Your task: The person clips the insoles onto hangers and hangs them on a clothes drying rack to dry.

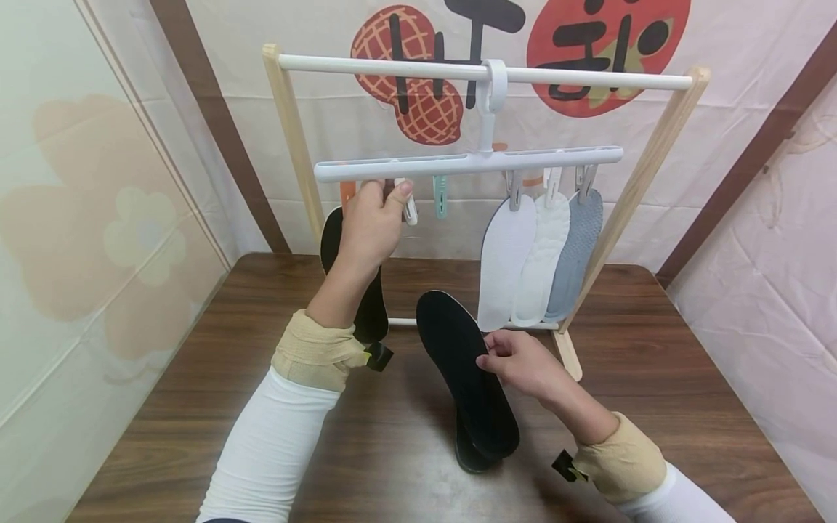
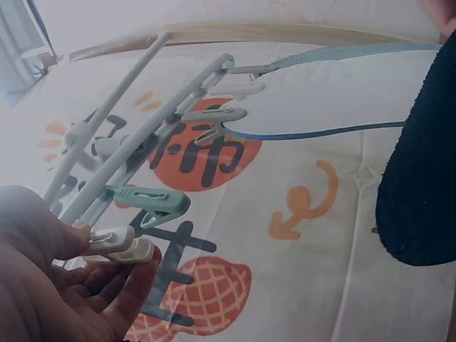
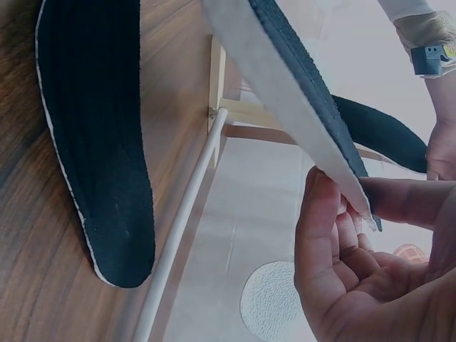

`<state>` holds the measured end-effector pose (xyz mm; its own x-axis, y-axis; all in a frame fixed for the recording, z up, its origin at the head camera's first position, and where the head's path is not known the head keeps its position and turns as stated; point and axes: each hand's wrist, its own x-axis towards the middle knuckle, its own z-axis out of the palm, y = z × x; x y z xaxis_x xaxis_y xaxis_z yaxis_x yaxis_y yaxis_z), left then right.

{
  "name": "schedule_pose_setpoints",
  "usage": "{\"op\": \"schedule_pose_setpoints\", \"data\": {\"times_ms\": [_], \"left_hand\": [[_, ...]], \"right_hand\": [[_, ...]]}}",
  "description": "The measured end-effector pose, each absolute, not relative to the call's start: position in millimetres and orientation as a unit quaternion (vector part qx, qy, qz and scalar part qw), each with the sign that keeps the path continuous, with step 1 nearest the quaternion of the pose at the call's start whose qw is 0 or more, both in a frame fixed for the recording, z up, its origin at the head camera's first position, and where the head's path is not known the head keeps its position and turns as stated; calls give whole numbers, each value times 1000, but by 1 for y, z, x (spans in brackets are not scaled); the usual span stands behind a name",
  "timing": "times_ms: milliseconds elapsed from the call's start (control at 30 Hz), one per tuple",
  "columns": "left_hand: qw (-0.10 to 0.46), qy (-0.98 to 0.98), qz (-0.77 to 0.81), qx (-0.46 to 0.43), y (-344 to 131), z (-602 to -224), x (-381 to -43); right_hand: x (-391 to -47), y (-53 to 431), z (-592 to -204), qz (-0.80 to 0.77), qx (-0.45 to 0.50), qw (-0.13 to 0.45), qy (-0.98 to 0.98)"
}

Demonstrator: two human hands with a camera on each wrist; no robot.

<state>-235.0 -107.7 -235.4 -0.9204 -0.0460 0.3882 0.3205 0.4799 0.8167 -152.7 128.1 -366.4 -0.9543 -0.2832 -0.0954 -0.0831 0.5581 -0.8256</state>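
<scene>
My left hand [image 1: 373, 221] is raised to the white hanger bar [image 1: 405, 168] and pinches a white clip [image 1: 410, 211] on it. In the left wrist view, thumb and fingers press the ends of this white clip [image 2: 112, 241]. Lower down, my right hand [image 1: 526, 363] pinches the edge of a black insole [image 1: 451, 341], held tilted over the table. Its pale underside shows in the right wrist view. Partly hidden beneath it, another black insole [image 1: 472, 456] lies on the table. A third black insole [image 1: 371, 309] hangs behind my left forearm from an orange clip [image 1: 347, 192].
A mint clip [image 1: 441, 197] hangs at mid-bar. White, textured white and grey-blue insoles [image 1: 578, 254] hang from clips at the right. The hanger's hook [image 1: 493, 91] sits on the white rod [image 1: 392, 67] of a wooden-legged rack [image 1: 634, 189] on the brown table [image 1: 667, 407].
</scene>
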Motion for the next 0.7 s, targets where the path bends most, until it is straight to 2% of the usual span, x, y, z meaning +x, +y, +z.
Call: {"op": "schedule_pose_setpoints", "data": {"times_ms": [700], "left_hand": [[185, -840, -502, -85, -109, -234, -235]], "right_hand": [[-156, 124, -355, -468, -120, 106, 869]]}}
